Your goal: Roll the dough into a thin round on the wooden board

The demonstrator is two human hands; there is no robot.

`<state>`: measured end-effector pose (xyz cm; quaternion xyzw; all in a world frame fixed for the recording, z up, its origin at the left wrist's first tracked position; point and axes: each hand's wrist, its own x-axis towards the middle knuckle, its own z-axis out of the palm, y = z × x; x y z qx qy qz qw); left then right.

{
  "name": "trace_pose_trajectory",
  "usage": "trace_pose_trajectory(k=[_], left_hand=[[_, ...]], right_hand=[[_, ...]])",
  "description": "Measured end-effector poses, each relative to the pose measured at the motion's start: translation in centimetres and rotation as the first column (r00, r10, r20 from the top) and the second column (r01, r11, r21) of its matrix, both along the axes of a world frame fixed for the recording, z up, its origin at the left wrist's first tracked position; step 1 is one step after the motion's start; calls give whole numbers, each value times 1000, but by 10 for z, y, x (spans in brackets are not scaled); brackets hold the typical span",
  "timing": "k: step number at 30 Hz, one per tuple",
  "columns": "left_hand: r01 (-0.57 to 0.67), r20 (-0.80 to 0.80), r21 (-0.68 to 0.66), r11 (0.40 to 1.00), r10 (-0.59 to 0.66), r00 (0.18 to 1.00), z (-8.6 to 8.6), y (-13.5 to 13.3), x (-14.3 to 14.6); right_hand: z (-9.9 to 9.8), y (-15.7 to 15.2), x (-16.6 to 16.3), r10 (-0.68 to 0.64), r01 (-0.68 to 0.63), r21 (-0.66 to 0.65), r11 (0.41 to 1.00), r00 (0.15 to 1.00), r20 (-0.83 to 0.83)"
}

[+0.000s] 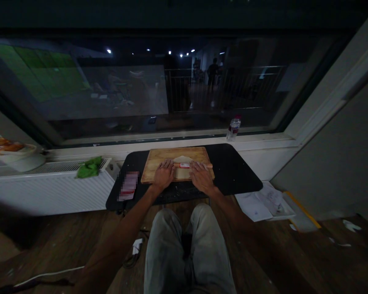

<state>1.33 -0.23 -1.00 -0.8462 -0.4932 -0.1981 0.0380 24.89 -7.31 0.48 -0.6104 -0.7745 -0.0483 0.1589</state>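
A wooden rolling pin (184, 165) with a red-and-white label lies across a flat sheet of pale dough (184, 159). Beneath the dough is a wooden cutting board (153, 157), set on a small black table (225, 163). My left hand (164, 173) is closed over the pin's left part. Over its right part my right hand (200, 175) is closed in the same way, and the pin's right tip sticks out past the fingers. Both palms press down from above, with the dough showing in front of and behind the pin.
A pinkish packet (129, 185), partly blurred, lies at the table's left. On the window sill stands a water bottle (234, 128). A green cloth (89, 167) and a white pot (24, 158) rest on the radiator (55, 190). Papers (257, 204) lie right of the table.
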Motion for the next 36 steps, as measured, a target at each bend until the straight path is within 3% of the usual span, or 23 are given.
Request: trace_pose_trajectory(k=[4, 9, 13, 17, 22, 27, 31, 36], left_hand=[[3, -62, -27, 1000, -5, 998, 13, -10, -4], [13, -137, -48, 999, -20, 990, 26, 21, 17], [-33, -144, -61, 998, 24, 989, 20, 51, 30], [-87, -97, -58, 995, 81, 992, 11, 74, 28], [-116, -87, -77, 990, 109, 990, 10, 105, 28], [-141, -46, -108, 984, 137, 990, 11, 131, 35], [-157, -25, -139, 978, 155, 988, 6, 130, 36], [-134, -60, -146, 980, 127, 990, 2, 102, 29]], right_hand=[[13, -3, 9, 36, -37, -30, 999, 999, -29], [28, 34, 28, -11, 15, -123, 992, 1000, 28], [27, 58, 33, -175, 186, -107, 977, 979, 104], [24, 75, 31, -270, 274, -54, 960, 960, 73], [29, 105, 34, -292, 292, -13, 956, 956, -18], [27, 134, 42, -254, 253, -51, 966, 967, -30], [15, 141, 45, -248, 243, -174, 954, 969, -7], [6, 118, 42, -240, 241, -248, 938, 970, 36]])
